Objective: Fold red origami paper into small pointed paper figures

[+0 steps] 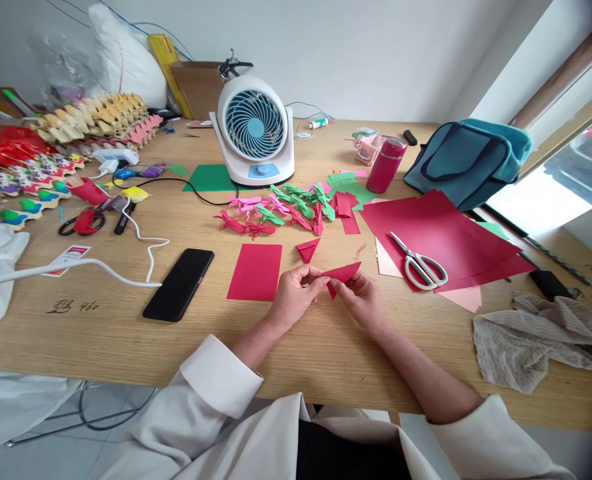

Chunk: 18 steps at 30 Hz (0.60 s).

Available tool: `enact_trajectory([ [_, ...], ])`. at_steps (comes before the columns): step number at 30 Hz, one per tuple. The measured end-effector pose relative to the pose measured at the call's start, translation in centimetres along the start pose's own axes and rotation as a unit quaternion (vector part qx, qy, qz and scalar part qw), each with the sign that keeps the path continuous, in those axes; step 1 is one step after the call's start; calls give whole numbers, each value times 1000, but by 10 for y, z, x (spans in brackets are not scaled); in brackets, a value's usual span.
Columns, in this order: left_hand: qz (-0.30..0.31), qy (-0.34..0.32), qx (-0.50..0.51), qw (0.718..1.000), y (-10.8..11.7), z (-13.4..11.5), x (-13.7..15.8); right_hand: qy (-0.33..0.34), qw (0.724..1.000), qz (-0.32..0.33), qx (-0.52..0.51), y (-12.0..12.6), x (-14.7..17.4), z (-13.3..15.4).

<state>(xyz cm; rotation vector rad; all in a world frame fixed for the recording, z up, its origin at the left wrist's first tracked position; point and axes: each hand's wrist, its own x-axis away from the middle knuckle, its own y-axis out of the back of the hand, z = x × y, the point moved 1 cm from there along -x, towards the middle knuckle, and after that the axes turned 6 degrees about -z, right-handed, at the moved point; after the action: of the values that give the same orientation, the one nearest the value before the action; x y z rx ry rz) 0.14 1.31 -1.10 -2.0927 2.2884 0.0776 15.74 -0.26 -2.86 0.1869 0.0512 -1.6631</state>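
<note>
Red folded paper [345, 272] sat pinched by your left hand [296, 291] and right hand [365, 301], both grips narrow, over the table [101, 350], right of the flat red rectangle [255, 272]. It looked light, crisp, easily creased; the folded edges seemed the best hold.

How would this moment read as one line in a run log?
Left hand: pinching folded red paper; right hand: pinching same piece; beyond: small red triangle; leftward: red rectangle, black phone; rightward: scissors on large red paper
</note>
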Motion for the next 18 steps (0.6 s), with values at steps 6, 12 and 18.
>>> enact_trajectory([
  [6, -6, -2, -15, 1000, 2, -11, 0, 14, 1000, 0, 19, 2, 0, -1],
  [12, -9, -3, -10, 1000, 2, -11, 0, 27, 999, 1, 37, 3, -1, -1],
  [18, 1, 3, 3, 1000, 3, -7, -1, 33, 998, 4, 44, 3, -1, 1],
])
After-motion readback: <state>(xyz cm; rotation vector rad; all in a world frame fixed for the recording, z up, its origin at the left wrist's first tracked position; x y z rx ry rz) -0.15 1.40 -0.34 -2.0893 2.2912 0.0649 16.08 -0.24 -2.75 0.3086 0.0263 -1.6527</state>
